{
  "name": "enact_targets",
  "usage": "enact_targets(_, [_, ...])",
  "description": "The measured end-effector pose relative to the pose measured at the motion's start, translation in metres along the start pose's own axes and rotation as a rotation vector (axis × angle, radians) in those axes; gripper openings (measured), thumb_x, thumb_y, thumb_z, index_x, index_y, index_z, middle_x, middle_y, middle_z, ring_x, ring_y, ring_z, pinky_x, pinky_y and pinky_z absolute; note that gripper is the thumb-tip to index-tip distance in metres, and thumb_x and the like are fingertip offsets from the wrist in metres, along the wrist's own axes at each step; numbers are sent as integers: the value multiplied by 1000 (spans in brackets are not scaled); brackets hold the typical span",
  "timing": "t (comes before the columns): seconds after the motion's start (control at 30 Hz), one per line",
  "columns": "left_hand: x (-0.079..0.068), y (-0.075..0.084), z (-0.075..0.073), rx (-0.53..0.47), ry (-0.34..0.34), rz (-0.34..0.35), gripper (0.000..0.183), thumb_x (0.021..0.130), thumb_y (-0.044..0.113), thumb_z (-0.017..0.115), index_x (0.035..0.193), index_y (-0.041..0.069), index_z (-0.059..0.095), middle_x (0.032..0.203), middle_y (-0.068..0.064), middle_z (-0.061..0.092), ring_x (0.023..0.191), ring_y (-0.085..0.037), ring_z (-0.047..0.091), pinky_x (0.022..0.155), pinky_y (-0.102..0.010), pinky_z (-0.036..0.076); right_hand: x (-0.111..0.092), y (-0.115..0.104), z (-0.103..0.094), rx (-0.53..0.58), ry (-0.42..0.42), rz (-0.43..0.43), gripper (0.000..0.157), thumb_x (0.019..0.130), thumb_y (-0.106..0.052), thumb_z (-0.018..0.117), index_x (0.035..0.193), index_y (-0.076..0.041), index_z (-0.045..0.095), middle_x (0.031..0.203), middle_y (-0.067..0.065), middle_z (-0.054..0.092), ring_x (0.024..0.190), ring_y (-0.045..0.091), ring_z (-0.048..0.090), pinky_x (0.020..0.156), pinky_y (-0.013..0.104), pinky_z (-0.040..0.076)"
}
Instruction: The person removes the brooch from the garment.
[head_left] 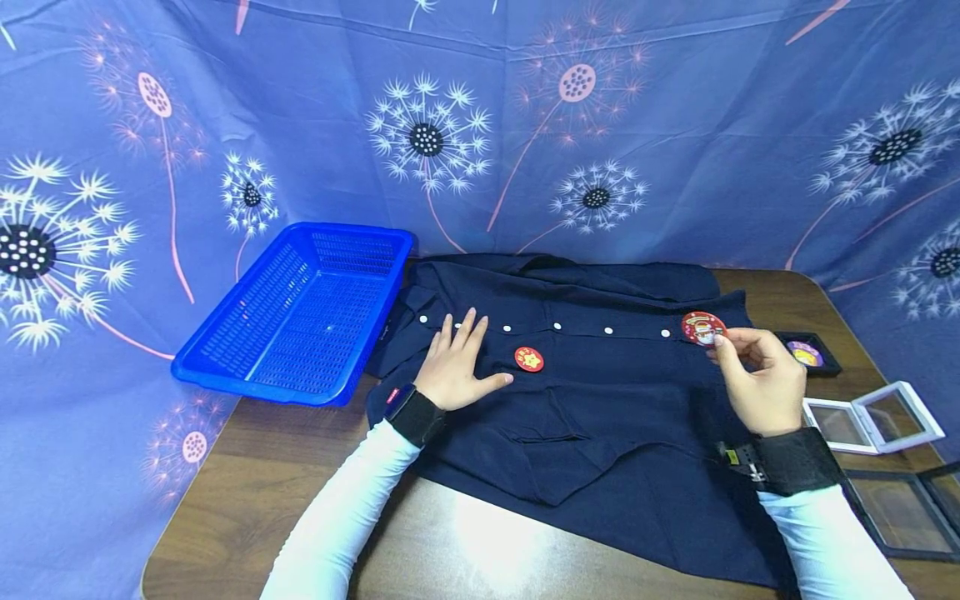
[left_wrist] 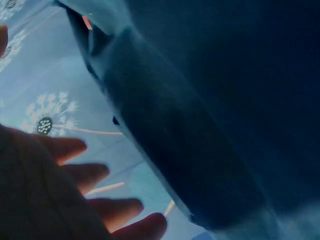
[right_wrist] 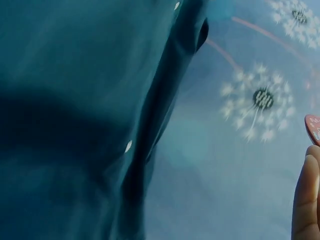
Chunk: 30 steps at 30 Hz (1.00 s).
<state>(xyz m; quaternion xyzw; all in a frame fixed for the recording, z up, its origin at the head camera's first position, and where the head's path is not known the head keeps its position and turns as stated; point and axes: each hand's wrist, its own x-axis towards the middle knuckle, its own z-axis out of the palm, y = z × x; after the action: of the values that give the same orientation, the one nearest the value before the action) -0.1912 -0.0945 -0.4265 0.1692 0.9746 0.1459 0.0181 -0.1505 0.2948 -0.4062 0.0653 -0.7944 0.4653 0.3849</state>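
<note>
A dark navy button-up shirt [head_left: 622, 417] with a row of white buttons lies spread across the table. On its chest sits a small round red badge [head_left: 528, 359] with a yellow star. My left hand [head_left: 459, 367] is spread with straight fingers over the shirt, left of that badge; its separated fingers also show in the left wrist view. Between thumb and fingers my right hand [head_left: 761, 379] pinches a larger round red badge [head_left: 703, 328] at the shirt's right end. In the right wrist view only the edge of this badge [right_wrist: 313, 127] and a fingertip show.
A blue plastic basket [head_left: 352, 367] stands at the left. On the right are a small black tray [head_left: 828, 360] holding a purple-and-yellow round badge [head_left: 806, 354], a white hinged frame [head_left: 870, 425] and a black frame [head_left: 892, 550]. A dandelion-print curtain [head_left: 495, 125] hangs behind the wooden table [head_left: 225, 492].
</note>
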Motion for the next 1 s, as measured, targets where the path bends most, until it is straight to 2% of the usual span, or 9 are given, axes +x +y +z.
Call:
enact_targets(0.07, [1, -2, 2, 13, -34, -5, 102, 81, 77, 52, 158, 20, 18, 166, -5, 10, 151, -43, 7, 120, -59, 14, -1, 6, -8, -11, 8, 40, 12, 86, 8, 64, 93, 17, 62, 74, -36, 62, 63, -20, 59, 58, 0, 43])
enact_targets(0.13, [2, -5, 4, 30, -74, -14, 102, 81, 77, 51, 158, 21, 17, 166, -4, 9, 152, -42, 6, 121, -58, 12, -2, 12, -16, -32, 18, 82, 7, 86, 7, 64, 91, 12, 63, 73, -36, 61, 61, -20, 59, 57, 0, 43])
enact_targets(0.2, [2, -6, 4, 34, -101, -21, 102, 81, 77, 52, 158, 21, 17, 166, -4, 8, 152, -41, 5, 121, -58, 11, -3, 17, -24, -72, 31, 118, 4, 87, 4, 65, 88, 0, 65, 71, -37, 60, 60, -21, 57, 56, 0, 42])
enact_targets(0.37, [4, -8, 6, 58, -145, -26, 103, 80, 78, 52, 158, 21, 18, 166, -4, 9, 152, -41, 6, 121, -59, 12, -7, 29, -42, -110, 71, 180, 25, 88, 1, 65, 88, -24, 62, 69, -36, 58, 57, -20, 56, 53, 1, 41])
enact_targets(0.53, [7, -9, 8, 86, -198, -36, 103, 79, 79, 51, 158, 21, 17, 167, -4, 8, 152, -40, 7, 120, -60, 13, -8, 40, -59, -150, 102, 255, 35, 89, -3, 64, 87, -37, 57, 67, -38, 55, 54, -22, 53, 50, 0, 38])
enact_targets(0.83, [8, -6, 8, 105, -302, -68, 104, 78, 78, 54, 158, 22, 18, 167, -4, 8, 152, -40, 6, 119, -63, 13, -11, 52, -82, -172, 134, 425, 32, 91, -5, 59, 85, -36, 54, 63, -38, 54, 51, -22, 53, 49, 0, 40])
enact_targets(1.0, [8, -5, 8, 119, -338, -84, 106, 77, 76, 58, 158, 22, 17, 166, -4, 9, 152, -39, 8, 118, -63, 15, -11, 59, -94, -159, 138, 562, 28, 92, -7, 58, 83, -34, 53, 59, -35, 54, 47, -18, 52, 45, 2, 41])
